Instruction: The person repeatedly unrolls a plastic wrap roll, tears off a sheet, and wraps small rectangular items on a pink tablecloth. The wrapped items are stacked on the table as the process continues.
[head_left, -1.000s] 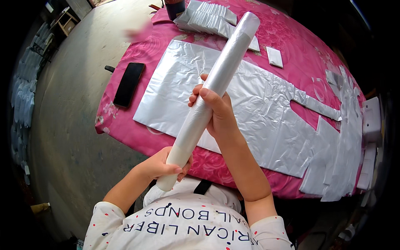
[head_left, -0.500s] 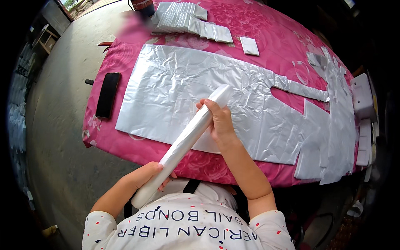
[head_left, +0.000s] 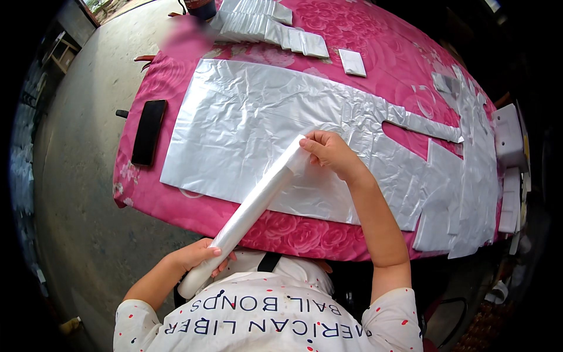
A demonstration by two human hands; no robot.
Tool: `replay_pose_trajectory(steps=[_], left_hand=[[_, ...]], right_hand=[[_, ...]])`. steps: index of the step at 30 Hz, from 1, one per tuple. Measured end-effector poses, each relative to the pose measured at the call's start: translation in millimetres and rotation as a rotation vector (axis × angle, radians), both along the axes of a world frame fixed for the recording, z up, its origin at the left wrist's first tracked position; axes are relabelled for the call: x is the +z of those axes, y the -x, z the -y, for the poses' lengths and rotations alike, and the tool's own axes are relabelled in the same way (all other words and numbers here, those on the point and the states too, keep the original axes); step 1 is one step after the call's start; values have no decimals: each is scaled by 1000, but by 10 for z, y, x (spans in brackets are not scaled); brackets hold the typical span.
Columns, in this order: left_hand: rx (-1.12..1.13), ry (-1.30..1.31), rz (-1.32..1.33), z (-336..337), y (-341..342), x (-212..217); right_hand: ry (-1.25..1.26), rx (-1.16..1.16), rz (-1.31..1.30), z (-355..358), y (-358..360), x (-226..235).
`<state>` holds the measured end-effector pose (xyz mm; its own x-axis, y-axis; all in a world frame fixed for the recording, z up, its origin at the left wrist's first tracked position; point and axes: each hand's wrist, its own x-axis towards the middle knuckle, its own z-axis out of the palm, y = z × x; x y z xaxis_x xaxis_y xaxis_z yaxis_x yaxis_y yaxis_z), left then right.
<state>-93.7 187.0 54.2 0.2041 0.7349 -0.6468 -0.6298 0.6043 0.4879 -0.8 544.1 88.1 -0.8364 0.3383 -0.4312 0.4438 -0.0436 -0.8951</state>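
A long white roll of thin plastic film (head_left: 253, 206), apparently a folded plastic bag, slants from my lap up over the table. My left hand (head_left: 202, 256) is wrapped round its lower part near the table's front edge. At the upper end, my right hand (head_left: 333, 155) pinches the film's edge between thumb and fingers. Beneath it lies a flat stack of white plastic bags (head_left: 234, 111), with long handle strips and a cut-out on its right side.
A pink flowered cloth (head_left: 293, 234) covers the table. A black phone (head_left: 149, 133) lies at the left edge. Folded white packets (head_left: 249, 26) sit in rows at the back, one packet (head_left: 352, 63) apart. Loose plastic sheets (head_left: 469, 188) and a white box (head_left: 509, 135) are at the right.
My right hand has loosened its wrap round the roll and shifted right, now pinching the film at the upper end. My left hand and the roll's lower end have moved slightly down and left.
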Motion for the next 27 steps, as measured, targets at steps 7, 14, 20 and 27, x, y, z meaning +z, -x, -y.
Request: replay_pose_trajectory(steps=[7,14,20,27], left_hand=[[-26,44,-56,-19,18,111],[-259,24,-142,238,271,189],[-749,-250,-692,-363,534,614],[-621,-695,-1852,-1657,225,619]], right_hand=[[-92,-75,-41,-160,-66,-89],[-594,-484,-110,-1512,-755,-304],[-593,-388,-137,-1403,-637,-302],[-524,-235,-208,-946,-27,-246]])
